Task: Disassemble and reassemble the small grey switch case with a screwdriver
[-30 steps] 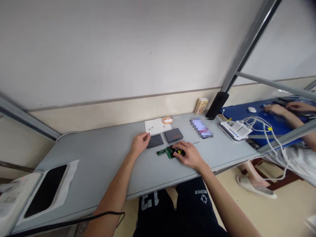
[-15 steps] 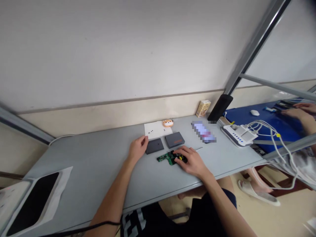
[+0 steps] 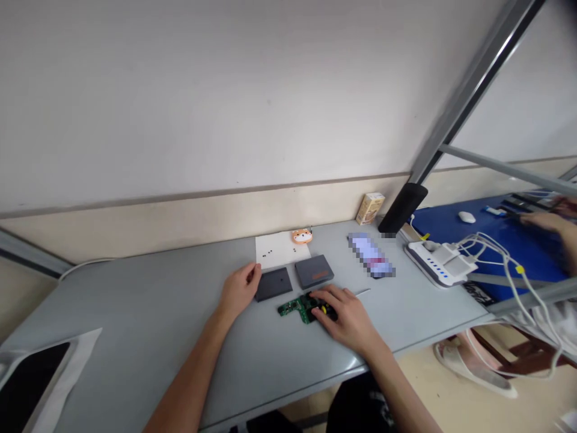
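A green circuit board (image 3: 295,307) with black and yellow parts lies on the grey table (image 3: 157,300). My right hand (image 3: 347,316) rests on its right end, fingers curled over the parts. My left hand (image 3: 238,287) touches the left edge of a flat dark grey cover (image 3: 274,283), fingers loosely bent. A second dark grey housing (image 3: 314,271) with orange print sits just behind the board. Behind that lies a white sheet (image 3: 276,249) carrying a few small black screws.
An orange animal figure (image 3: 302,236), a small carton (image 3: 370,208), a phone (image 3: 372,255) and a white charging hub (image 3: 439,264) with cables sit at the right. Another person's hands (image 3: 547,219) work on a blue mat. A black tablet (image 3: 31,382) lies far left.
The view has tilted up and shifted, so everything sits lower and further left in the picture. Both hands stay on the same parts.
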`<control>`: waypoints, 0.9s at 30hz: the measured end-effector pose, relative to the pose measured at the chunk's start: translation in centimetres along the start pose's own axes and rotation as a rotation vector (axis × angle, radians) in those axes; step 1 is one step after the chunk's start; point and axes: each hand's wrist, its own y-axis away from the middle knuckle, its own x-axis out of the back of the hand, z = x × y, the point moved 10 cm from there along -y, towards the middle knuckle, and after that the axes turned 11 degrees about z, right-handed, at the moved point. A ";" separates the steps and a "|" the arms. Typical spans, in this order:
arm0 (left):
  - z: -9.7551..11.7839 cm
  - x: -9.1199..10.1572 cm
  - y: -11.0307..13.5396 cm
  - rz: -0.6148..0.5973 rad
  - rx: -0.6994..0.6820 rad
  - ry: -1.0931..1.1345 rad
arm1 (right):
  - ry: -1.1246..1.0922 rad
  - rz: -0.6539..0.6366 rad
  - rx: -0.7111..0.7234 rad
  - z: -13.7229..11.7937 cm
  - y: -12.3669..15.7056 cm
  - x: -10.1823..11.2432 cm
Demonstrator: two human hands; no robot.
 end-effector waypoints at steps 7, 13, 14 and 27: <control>0.0 0.0 -0.2 -0.006 0.022 -0.009 | 0.025 0.091 -0.074 1.2 0.0 0.6; -0.3 -0.1 -0.2 -0.006 0.034 -0.036 | 0.102 0.074 -0.081 1.6 -0.1 0.3; -0.4 -0.1 -0.1 -0.008 0.035 -0.041 | 0.116 0.067 -0.078 1.5 0.0 0.2; -1.1 0.1 -0.1 -0.017 0.071 -0.073 | 0.222 0.072 -0.081 1.7 0.4 -0.4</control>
